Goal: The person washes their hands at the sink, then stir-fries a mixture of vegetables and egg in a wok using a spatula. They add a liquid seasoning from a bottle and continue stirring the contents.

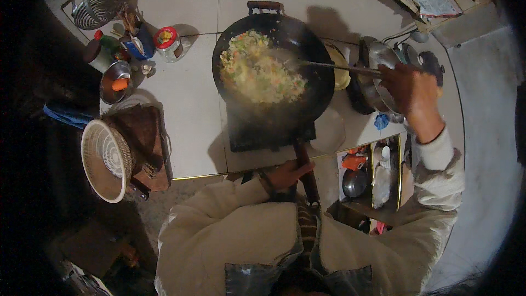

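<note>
A black wok (324,102) with a wooden handle (308,181) sits on a dark stove (242,131). My left hand (289,174) grips the handle close to the counter's front edge. In the wok lies fried rice (263,74) with green and orange bits, spread over the left and middle, with steam above it. My right hand (411,90) holds the long handle of a metal spatula (341,66), which reaches leftward over the wok's rim. The spatula's blade is at the food's right side, blurred by steam and partly hidden.
Left on the counter are a cutting board (152,144), a white colander (127,160), a metal bowl with a carrot piece (120,84) and a red-lidded jar (168,45). Metal pans (370,86) stand right of the wok. Below the counter's edge is a cabinet with bowls (354,183).
</note>
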Tool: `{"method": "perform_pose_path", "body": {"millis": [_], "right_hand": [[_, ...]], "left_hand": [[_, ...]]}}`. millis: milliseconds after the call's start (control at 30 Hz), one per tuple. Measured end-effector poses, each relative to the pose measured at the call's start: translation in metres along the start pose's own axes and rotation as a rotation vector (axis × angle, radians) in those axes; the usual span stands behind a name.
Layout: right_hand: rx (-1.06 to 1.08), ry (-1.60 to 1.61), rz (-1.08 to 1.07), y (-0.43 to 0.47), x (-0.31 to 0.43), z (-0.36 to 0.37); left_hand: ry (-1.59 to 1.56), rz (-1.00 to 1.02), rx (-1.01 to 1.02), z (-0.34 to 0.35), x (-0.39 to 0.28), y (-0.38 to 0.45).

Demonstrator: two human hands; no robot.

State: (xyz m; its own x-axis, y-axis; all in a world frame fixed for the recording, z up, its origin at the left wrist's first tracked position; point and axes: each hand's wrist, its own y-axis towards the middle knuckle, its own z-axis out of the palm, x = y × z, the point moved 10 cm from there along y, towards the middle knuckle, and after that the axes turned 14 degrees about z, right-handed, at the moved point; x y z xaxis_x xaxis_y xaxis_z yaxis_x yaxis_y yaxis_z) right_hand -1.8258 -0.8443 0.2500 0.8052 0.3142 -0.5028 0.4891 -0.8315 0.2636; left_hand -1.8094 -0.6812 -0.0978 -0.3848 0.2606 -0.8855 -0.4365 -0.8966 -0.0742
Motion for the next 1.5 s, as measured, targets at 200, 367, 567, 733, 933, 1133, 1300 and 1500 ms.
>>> {"method": "perform_pose_path", "body": {"millis": [200, 367, 567, 733, 933, 1133, 1300, 1500], "right_hand": [[0.325, 0.060, -0.065, 0.012, -0.038, 0.035], [0.302, 0.242, -0.053, 0.012, 0.026, 0.110], [-0.023, 0.163, -0.077, 0.005, 0.018, 0.030], [0.134, 0.047, 0.000, -0.003, 0.005, 0.001], [0.192, 0.224, -0.274, -0.079, 0.063, 0.054], [0.192, 0.236, -0.255, -0.059, 0.063, 0.102], [0.082, 0.230, -0.357, -0.060, 0.019, 0.028], [0.262, -0.009, -0.370, -0.105, 0.048, 0.082]], "left_hand": [[-0.123, -0.011, 0.037, 0.000, 0.015, 0.001], [0.241, 0.148, 0.122, -0.004, 0.003, 0.001], [0.056, 0.033, 0.030, -0.005, -0.010, 0.003], [0.094, 0.109, 0.038, -0.004, -0.023, 0.006], [0.122, 0.122, 0.049, -0.004, -0.002, 0.008], [0.394, 0.650, 0.239, 0.006, 0.005, 0.001], [0.363, 0.348, 0.187, 0.000, 0.010, 0.002], [0.025, -0.136, 0.009, -0.005, -0.001, -0.001]]}}
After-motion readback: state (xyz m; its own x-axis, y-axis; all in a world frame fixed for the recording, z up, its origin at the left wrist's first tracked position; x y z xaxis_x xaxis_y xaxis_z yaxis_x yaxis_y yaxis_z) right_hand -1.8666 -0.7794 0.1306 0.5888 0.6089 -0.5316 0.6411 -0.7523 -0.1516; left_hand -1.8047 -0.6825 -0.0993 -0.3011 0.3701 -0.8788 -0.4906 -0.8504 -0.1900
